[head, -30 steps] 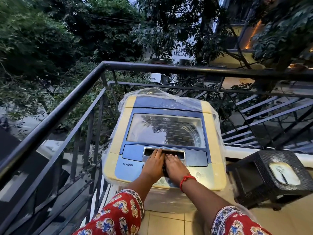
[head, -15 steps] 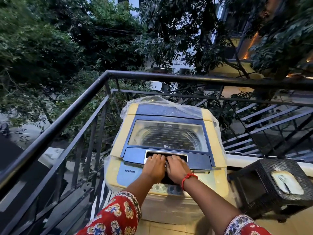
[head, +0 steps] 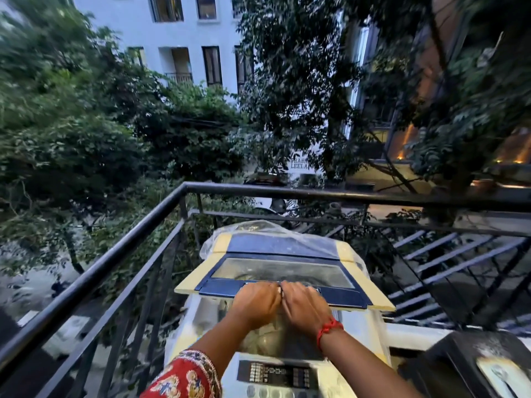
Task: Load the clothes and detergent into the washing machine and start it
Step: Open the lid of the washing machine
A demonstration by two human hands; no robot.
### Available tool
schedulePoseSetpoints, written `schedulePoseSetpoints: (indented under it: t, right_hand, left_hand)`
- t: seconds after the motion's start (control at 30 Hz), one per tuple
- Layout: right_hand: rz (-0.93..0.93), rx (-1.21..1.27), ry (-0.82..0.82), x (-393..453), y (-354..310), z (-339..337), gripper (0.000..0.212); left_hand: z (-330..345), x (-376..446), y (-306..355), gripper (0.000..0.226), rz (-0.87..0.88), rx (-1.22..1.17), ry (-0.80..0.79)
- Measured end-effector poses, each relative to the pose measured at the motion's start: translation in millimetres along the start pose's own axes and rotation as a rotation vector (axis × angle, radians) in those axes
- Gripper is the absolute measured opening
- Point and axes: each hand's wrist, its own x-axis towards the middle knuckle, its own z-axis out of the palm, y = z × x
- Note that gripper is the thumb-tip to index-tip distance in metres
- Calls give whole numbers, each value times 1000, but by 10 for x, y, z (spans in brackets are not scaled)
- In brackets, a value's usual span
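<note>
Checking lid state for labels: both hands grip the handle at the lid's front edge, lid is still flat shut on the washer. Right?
Not quite. Left hand and right hand do grip the front edge, but the lid is lifted, with the opening of the washing machine exposed beneath, per the head view.

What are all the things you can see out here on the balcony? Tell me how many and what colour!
washing machine: one, white body in clear plastic wrap, at the balcony's corner
lid: one, blue frame with yellow sides and a glass window, front edge lifted off the machine
control panel: one, dark with pale buttons, at the machine's near edge
railing: one, black metal, round the balcony's left and far sides
stool: one, dark woven, right of the machine
trees: several, green, beyond the railing
building: one, white, behind the trees
sleeve: one, red with a flower pattern, left arm
thread bracelet: one, red, right wrist
left hand: one, gripping the lid's front edge
right hand: one, gripping beside it
</note>
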Motion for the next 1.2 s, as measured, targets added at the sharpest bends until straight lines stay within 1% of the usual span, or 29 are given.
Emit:
schedulePoseSetpoints:
  t: [0.07,0.13,0.27,0.33,0.43,0.57,0.67,0.8,0.93,1.07,1.2]
  right_hand:
    - [-13,11,32,130,58,-75,30]
    - [-18,56,56,269,119,-163,33]
    - [-1,64,122,592,294,-282,38]
    - [5,36,127,757,375,-319,34]
    - [13,13,180,959,463,-399,28]
    - [8,17,199,1204,565,-511,27]
    - [-2,27,224,1368,650,-531,22]
    - [-3,36,259,1599,762,-558,22]
    - [6,41,282,1804,863,-591,21]
    - [25,35,286,1980,952,-589,23]
    - [47,29,292,2178,1055,-570,28]
  left_hand:
    - [-132,132,-37,44,38,36,-11]
    - [-269,274,-49,47,57,63,7]
    - [-473,609,-117,46,-24,87,66]
    - [-553,777,-159,46,-37,96,83]
    - [-677,1006,-212,49,7,167,114]
    - [-802,1272,-273,51,25,196,143]
    - [-809,1427,-337,51,-8,199,164]
    - [-839,1637,-412,52,-41,175,253]
    - [-895,1818,-446,54,-89,131,295]
    - [-927,1942,-453,57,-169,205,347]
    - [-927,2080,-457,56,-287,255,370]
